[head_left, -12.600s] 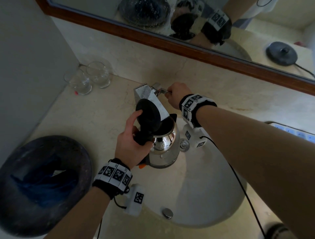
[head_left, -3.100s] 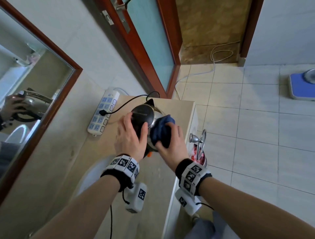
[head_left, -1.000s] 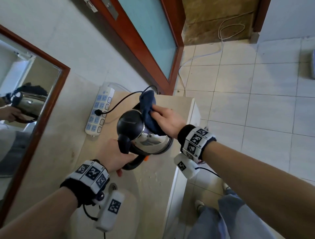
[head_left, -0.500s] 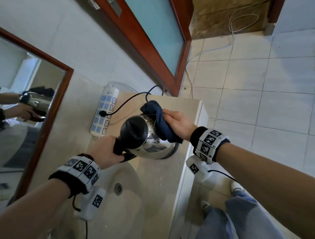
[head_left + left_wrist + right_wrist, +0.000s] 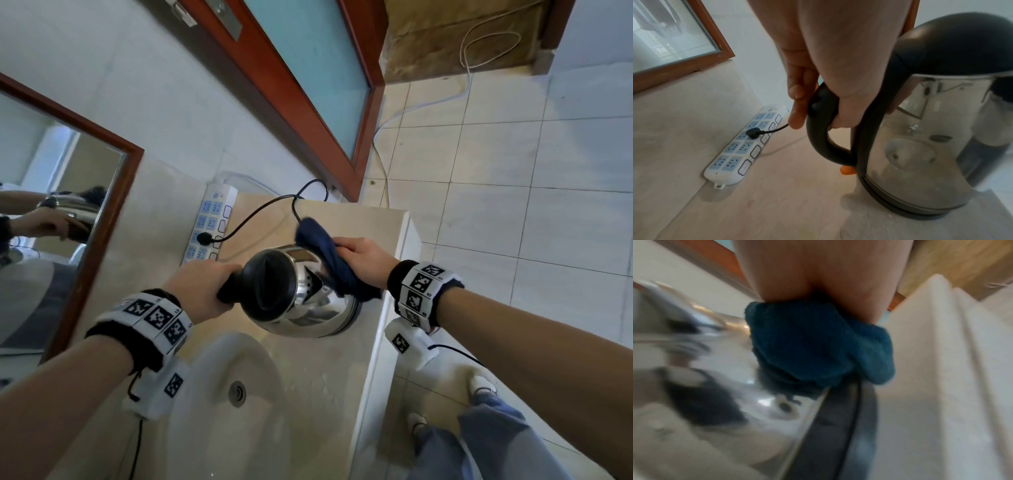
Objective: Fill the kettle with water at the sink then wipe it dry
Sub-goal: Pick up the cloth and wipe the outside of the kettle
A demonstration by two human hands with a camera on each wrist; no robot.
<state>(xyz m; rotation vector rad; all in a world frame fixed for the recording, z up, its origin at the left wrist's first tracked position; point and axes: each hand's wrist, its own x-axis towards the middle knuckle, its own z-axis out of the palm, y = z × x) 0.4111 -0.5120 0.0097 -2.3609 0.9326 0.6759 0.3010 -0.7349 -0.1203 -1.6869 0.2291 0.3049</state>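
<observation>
Both of your hands are on the kettle (image 5: 310, 301), which you hold over the stone counter (image 5: 346, 370), just beyond the white sink (image 5: 219, 404); in the head view its body looks tilted, and whether its base touches the counter cannot be told. Your left hand (image 5: 197, 289) has its fingers curled round the black handle (image 5: 825, 129), thumb side toward the dark lid (image 5: 270, 286), and the left wrist view shows those fingers wrapped fully round the loop of the handle above a small orange switch (image 5: 846, 170). Your right hand (image 5: 366, 262) clutches a dark blue cloth (image 5: 329, 263), bunched in the fingers and pressed against the shiny steel side of the kettle near the spout; the right wrist view is blurred, but it shows the cloth (image 5: 818, 344) squeezed under the palm and touching the metal just above the grey base ring. One white power strip (image 5: 210, 222) lies along the wall at the back of the counter, with a black plug (image 5: 204, 238) in it and its cable looping across the counter behind the kettle. To your left, a wood-framed mirror (image 5: 54, 219) reflects the kettle and a hand. Beyond the counter's end stands a red-brown door frame (image 5: 308, 113), and pale floor tiles (image 5: 548, 205) lie to the right.
</observation>
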